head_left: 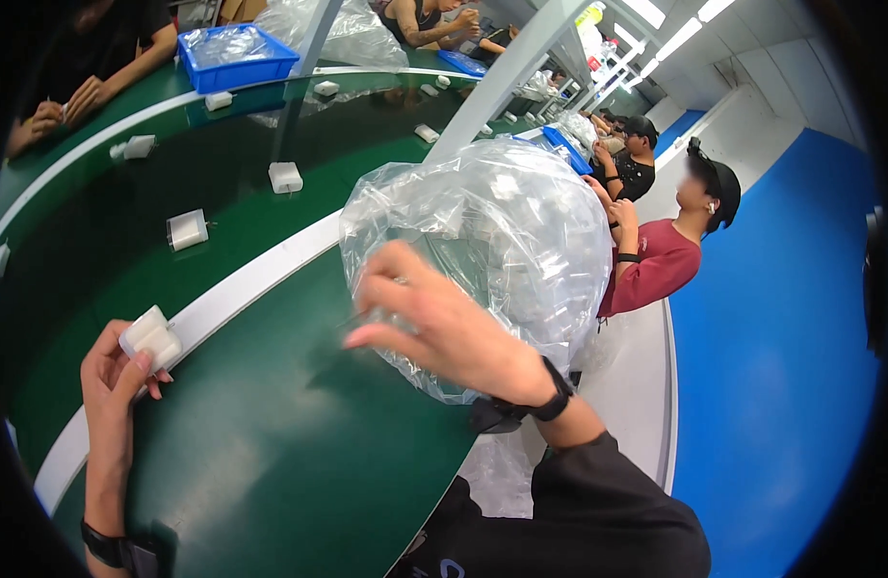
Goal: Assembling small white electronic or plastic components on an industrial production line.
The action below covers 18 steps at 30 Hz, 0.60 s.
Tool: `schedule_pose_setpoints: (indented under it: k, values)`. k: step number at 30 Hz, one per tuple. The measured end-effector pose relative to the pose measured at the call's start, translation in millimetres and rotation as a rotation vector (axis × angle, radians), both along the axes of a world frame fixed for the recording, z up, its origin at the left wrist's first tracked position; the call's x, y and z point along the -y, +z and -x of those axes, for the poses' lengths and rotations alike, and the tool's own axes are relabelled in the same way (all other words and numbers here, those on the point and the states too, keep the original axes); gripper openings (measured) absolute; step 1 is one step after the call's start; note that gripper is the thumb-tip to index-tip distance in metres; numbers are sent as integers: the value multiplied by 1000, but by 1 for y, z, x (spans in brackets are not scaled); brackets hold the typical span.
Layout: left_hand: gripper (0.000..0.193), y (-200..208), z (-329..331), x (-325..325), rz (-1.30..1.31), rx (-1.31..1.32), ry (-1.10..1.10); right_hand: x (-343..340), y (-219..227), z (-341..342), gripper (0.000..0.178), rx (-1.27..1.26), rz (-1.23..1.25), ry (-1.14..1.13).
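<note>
My left hand (114, 371) is closed around a white power adapter (151, 337), thumb across its near face. A ridge runs along it, and I cannot tell whether it is one piece or two side by side. In front of the open mouth of a large clear plastic bag (550, 241), my right hand (425, 313) is blurred by motion. Its thumb and fingers are apart, with nothing visible between them. Many white pieces show through the bag, which rests on the green work surface (300, 414).
Beyond a white rail (261, 270), several white adapters lie spaced along a green conveyor belt (97, 231). A blue tray (237, 72) with clear plastic stands at the far left, by a co-worker's hands (73, 104). A grey post (507, 82) rises behind the bag. Another person in a red shirt (661, 260) sits to the right.
</note>
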<state>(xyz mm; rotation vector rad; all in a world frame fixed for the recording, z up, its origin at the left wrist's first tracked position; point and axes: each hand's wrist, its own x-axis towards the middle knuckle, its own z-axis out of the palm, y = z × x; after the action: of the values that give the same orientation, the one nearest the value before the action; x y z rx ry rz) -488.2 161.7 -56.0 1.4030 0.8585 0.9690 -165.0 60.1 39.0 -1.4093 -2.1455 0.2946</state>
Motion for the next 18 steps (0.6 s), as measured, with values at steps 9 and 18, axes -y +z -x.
schedule_pose_setpoints:
  k: [9, 18]
  values:
    - [48, 10, -3, 17, 136, 327, 80, -123, -77, 111, 41, -1026, 500, 51]
    - [22, 34, -18, 73, -318, -196, -747, -125, -78, 167, 43, -924, 321, 100]
